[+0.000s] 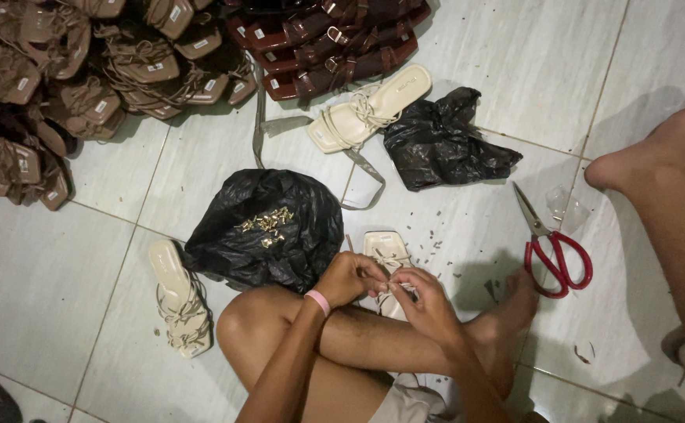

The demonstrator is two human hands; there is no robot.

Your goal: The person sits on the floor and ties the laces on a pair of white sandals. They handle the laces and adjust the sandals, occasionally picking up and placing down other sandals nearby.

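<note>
Both hands (389, 286) pinching cream sandal (383, 249) straps

Dim indoor light, warm cast; source seems overhead and somewhat right, since shadows fall left and down; soft dark shadow under the scissors (555, 249) and beside the foot on the right (646, 153); pale tile floor (515, 63) gives a dull sheen upper right, no hard glare; black bags (268, 231) swallow detail, only small gold bits catch light; sandal pile (61, 70) upper left murky, underexposed; corners darken; hands (393, 290) slightly soft; mild wide-angle bend in grout lines near edges.
</note>
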